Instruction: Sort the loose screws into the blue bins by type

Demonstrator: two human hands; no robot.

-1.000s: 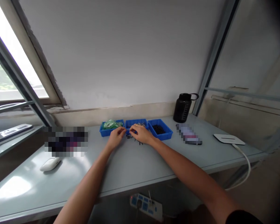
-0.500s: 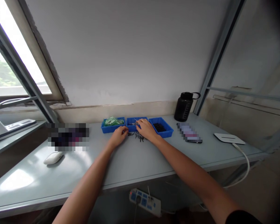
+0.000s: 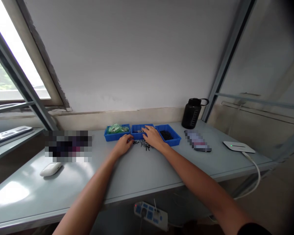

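Note:
My left hand point(image 3: 124, 144) rests on the desk in front of the left blue tray point(image 3: 107, 137), fingers curled together; whatever they may pinch is too small to make out. Beside its fingertips lies a loose pile of small dark screw-like pieces point(image 3: 146, 145). My right hand point(image 3: 154, 136) hovers at the front right of the middle blue tray point(image 3: 137, 136), fingers apart, nothing visible in them. Small silvery pieces point(image 3: 138, 131) lie in that tray, partly hidden by the hand. The right blue tray point(image 3: 174, 142) holds many small black pieces point(image 3: 165, 134). Green plastic packaging point(image 3: 116, 128) fills the left tray.
A black bottle point(image 3: 191, 113) stands by the wall at the back right, near a blurred-out phone point(image 3: 197, 140) and a white device with a cable point(image 3: 238, 147). On the left are a pixelated dark object point(image 3: 68, 143) and a white mouse point(image 3: 51, 169). A power strip point(image 3: 151, 215) sits below the desk edge.
The view has shifted slightly. A thin piece seen by my right fingertips over the middle tray no longer shows there. My left hand stays beside the pile.

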